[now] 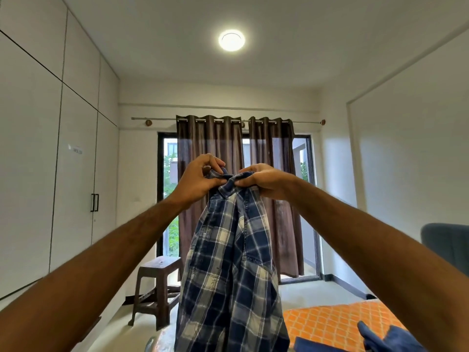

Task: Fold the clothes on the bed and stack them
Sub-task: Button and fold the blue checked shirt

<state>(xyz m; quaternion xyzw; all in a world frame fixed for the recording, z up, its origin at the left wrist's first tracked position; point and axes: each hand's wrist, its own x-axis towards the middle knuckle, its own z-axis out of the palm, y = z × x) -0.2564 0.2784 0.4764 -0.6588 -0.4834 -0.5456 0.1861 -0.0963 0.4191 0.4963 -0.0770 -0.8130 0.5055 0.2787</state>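
Bedroom with brown curtains (236,179); plaid shirt (231,270) held up in the air.
Left hand (196,177) and right hand (264,180) pinch its collar so it hangs straight for folding, beside the orange bed (337,323).

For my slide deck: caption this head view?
Both hands pinch a plaid shirt by its collar, held up.

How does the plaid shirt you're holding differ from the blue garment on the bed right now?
The plaid shirt is checked blue and white; the blue garment is plain blue. The shirt hangs in the air, pinched at its collar by the left hand and right hand; the garment lies untouched on the orange bed. Both are unfolded.
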